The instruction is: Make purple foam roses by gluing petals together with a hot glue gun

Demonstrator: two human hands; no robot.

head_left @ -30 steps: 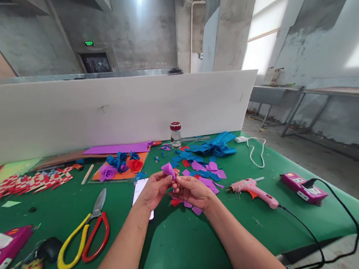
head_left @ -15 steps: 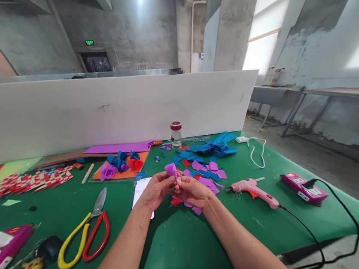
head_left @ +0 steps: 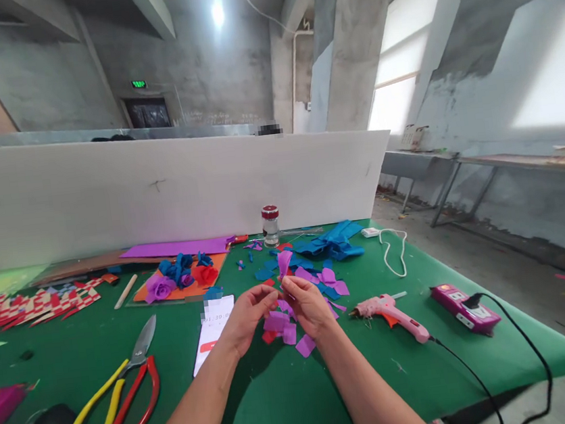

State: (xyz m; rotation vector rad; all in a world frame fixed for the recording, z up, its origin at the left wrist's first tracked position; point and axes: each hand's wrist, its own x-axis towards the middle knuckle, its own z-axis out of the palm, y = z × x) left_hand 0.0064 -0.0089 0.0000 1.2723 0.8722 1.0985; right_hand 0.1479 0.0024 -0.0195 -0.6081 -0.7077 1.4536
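A small curled purple paper petal (head_left: 284, 263) stands up from the fingertips of my right hand (head_left: 307, 302), which pinches its lower end. My left hand (head_left: 251, 316) is just left of it, thumb and forefinger pressed together. Whatever those fingers hold is too small to make out. Around and beneath the hands lie loose purple paper pieces (head_left: 306, 346), with red and blue scraps among them. A phone (head_left: 216, 321) with a lit screen lies beside my left hand. Finished-looking paper flowers (head_left: 159, 287) in purple, blue and red rest on an orange sheet (head_left: 143, 293).
Yellow-and-red-handled scissors (head_left: 123, 386) lie at left. A pink glue gun (head_left: 393, 315) is at right, its cord near a purple power strip (head_left: 466, 310). Behind are a red-lidded glass jar (head_left: 270, 227), blue crepe paper (head_left: 334, 240) and a white board (head_left: 172, 184).
My left hand has drawn slightly away from the purple petal, which stays in my right fingers. The whole view has shifted a little, and more of the phone shows.
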